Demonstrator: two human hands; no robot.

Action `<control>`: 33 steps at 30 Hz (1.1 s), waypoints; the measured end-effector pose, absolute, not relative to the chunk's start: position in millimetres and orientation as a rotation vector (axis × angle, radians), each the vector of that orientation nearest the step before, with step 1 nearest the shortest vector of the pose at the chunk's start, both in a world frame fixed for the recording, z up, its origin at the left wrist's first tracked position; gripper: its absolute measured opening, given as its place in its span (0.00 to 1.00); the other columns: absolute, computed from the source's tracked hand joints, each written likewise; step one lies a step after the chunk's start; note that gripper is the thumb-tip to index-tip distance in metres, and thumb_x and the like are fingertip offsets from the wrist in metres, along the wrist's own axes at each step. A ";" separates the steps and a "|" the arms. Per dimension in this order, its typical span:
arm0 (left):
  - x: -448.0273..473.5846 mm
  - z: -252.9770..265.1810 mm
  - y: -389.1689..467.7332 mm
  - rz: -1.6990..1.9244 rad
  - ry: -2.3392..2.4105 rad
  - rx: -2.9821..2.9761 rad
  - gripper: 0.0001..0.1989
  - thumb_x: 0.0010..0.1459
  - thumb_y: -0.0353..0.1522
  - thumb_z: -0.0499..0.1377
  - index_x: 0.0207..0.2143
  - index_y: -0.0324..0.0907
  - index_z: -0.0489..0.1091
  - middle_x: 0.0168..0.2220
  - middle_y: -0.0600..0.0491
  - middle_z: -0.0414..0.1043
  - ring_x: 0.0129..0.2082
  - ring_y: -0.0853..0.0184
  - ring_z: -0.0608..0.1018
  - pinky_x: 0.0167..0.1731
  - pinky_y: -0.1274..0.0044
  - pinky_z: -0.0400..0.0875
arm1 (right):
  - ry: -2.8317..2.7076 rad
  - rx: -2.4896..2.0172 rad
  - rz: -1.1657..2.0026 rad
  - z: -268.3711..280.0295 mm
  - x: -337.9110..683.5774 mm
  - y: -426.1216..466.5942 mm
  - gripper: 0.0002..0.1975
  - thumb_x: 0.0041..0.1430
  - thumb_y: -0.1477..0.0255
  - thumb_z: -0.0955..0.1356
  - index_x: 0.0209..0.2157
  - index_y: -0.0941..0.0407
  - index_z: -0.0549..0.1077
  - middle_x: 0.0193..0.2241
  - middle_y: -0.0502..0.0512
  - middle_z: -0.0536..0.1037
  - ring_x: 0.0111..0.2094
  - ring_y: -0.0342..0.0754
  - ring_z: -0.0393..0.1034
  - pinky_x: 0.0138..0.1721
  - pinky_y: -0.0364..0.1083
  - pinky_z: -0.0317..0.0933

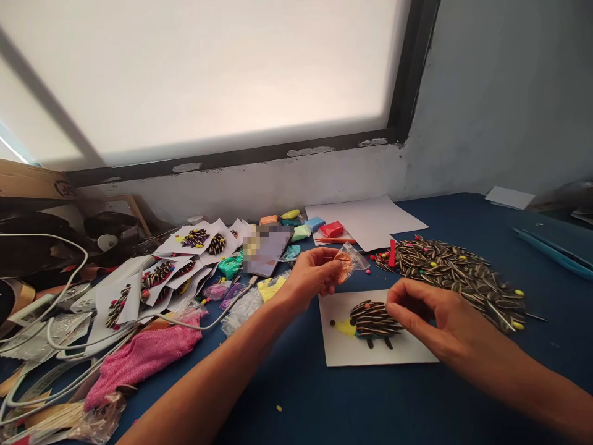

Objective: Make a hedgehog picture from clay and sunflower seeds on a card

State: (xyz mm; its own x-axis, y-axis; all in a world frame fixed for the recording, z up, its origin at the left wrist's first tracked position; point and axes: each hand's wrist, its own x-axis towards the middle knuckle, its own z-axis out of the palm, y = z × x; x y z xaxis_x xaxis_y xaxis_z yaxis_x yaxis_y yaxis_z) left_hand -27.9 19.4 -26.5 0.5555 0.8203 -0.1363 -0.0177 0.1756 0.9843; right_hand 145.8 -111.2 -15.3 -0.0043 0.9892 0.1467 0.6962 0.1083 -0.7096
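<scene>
Clock reference: centre of the white card (336, 353), 12 pointing away from the person, toward the wall.
Card: flat on the blue table (296, 389), in front of the person; its 3 o'clock part lies partly behind the right hand.
Seed figure: on the card, hedgehog-like, facing 9 o'clock.
Back: overlapping striped sunflower seeds, dark with pale edges, laid in rows, tips mostly toward 3 o'clock; a strip of teal shows beneath along the lower edge.
Face: yellow wedge (345, 327) tapering to 9 o'clock, dark ball (332, 322) at its tip, second dark spot where yellow meets seeds.
Top: one small orange ball (367, 306) among the seeds, at the figure's 11.
Legs: two dark seeds (388, 343) on the 6 o'clock side.
Left hand (319, 275): at 10–11 o'clock, above the card's far edge; fingers and thumb pinch a small clear bag (354, 258) with orange contents.
Right hand (433, 315): at 3 o'clock; thumb and forefinger near each other at the rear of the seeds. Cannot tell whether they grip anything or touch the figure.
Seed pile (451, 272): 2 o'clock, loose, with coloured balls mixed in.
Paper sheet (380, 216): 12 o'clock; red block (332, 229) at 11.
Other seed-decorated cards (178, 281): 9–10 o'clock, overlapping.
Pink cloth (148, 355): 8–9 o'clock, crumpled.
</scene>
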 end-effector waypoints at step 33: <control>-27.6 -25.5 18.3 0.681 0.795 1.261 0.03 0.59 0.26 0.60 0.37 0.37 0.71 0.20 0.58 0.70 0.13 0.78 0.65 0.13 0.84 0.52 | -2.013 -1.543 0.295 -37.4 148.8 -106.3 0.11 0.68 0.65 0.65 0.39 0.48 0.81 0.33 0.51 0.75 0.29 0.44 0.72 0.32 0.44 0.66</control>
State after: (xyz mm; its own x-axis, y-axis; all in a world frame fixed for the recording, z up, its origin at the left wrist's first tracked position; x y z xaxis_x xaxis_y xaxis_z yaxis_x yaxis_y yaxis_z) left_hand -27.6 18.3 -25.5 0.5641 0.8133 -0.1424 -0.0159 0.1832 0.9830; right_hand 148.8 -106.3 -37.4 -0.1629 0.9368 0.3096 0.8088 0.3066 -0.5019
